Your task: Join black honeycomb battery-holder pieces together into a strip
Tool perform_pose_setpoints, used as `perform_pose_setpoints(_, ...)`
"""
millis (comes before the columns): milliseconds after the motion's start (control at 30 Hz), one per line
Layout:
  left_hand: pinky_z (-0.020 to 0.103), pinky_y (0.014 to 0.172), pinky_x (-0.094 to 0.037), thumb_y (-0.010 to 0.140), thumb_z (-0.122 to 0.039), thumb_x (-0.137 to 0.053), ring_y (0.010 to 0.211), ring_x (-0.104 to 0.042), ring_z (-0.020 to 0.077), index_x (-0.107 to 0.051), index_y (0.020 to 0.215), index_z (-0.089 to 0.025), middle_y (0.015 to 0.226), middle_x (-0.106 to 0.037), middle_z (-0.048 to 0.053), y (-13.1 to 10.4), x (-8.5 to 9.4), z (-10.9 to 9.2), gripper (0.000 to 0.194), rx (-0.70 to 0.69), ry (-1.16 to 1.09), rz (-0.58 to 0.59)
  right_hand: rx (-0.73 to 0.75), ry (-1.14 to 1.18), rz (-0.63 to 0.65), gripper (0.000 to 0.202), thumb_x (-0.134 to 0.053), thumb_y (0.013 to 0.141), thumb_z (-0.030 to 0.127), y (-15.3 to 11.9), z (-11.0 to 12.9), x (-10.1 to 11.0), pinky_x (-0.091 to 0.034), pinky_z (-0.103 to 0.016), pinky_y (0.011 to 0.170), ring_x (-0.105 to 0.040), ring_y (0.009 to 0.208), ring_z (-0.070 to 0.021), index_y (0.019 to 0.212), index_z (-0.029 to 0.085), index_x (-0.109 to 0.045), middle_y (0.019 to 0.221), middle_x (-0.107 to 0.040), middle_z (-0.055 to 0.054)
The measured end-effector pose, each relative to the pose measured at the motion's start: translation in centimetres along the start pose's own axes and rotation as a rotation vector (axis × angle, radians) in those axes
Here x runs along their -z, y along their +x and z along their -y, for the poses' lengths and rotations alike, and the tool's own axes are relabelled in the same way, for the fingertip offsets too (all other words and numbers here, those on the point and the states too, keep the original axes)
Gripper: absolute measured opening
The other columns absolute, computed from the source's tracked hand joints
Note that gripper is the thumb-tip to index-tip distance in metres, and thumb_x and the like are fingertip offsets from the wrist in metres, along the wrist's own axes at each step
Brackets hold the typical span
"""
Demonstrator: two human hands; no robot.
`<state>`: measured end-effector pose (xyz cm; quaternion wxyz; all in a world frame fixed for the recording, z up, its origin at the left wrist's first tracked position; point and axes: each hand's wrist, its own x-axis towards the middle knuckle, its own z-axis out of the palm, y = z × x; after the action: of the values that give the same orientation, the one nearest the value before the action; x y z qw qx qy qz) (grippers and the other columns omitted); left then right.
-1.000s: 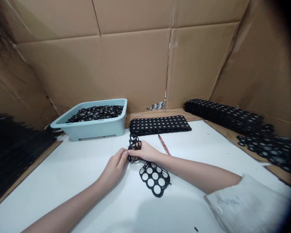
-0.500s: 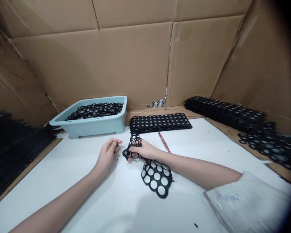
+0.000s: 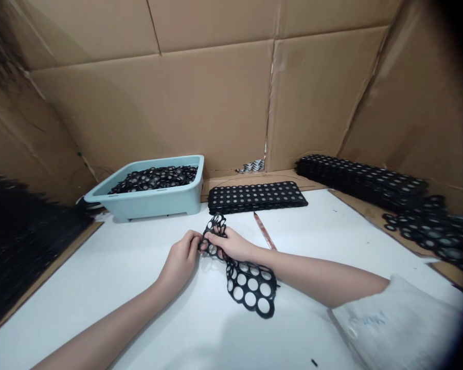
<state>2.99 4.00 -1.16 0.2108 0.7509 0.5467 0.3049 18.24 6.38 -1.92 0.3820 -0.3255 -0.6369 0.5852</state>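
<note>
My right hand [image 3: 237,244] is wrapped round a floppy black sheet full of round holes [image 3: 250,288], bunching its middle. The lower end of the sheet droops onto the white tabletop, and its narrow upper end sticks up past my fingers. At the sheet's left edge, my left hand [image 3: 185,252] is closed in a pinch with thumb and fingertips together. The exact bit between those fingertips is hidden.
A light blue tub [image 3: 158,205] holding many black ring pieces stands at the back left. Behind my hands lies a flat stack of black dotted sheets [image 3: 256,197], beside a red pencil-like stick [image 3: 264,231]. More stacked sheets [image 3: 358,177] and loose pieces [image 3: 428,226] line the right.
My left hand has moved right, from apart with a small dark piece at its fingers to pinching the sheet's left edge. My right hand keeps its hold. The view has shifted slightly.
</note>
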Motion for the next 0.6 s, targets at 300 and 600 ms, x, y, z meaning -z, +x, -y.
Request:
perform_pose_setpoints(300, 0.024, 0.06, -0.037, 0.085, -0.039, -0.029, 0.065, -0.049, 0.0141, -0.044, 0.077, -0.02, 0.068, -0.053, -0.002, -1.0, -0.3, -1.0, 0.025, 0.036, -0.126, 0.064, 0.032, 0.01, 0.021, 0.023, -0.047, 0.08, 0.034, -0.2, 0.2, -0.1, -0.035, -0.02, 0.049, -0.041, 0.048, -0.0065, 0.07, 0.014, -0.052, 0.061, -0.051, 0.002)
perform_pose_setpoints(600, 0.025, 0.065, -0.036, 0.084, -0.036, -0.034, 0.069, -0.046, 0.0141, -0.046, 0.075, -0.019, 0.07, -0.05, -0.001, -0.8, -0.3, -0.4, 0.023, 0.013, -0.281, 0.078, 0.0, 0.056, 0.035, 0.021, -0.049, 0.078, 0.035, 0.1, -0.3, 0.0, -0.036, -0.021, 0.055, -0.043, 0.053, -0.0074, 0.07, 0.015, -0.05, 0.064, -0.051, 0.002)
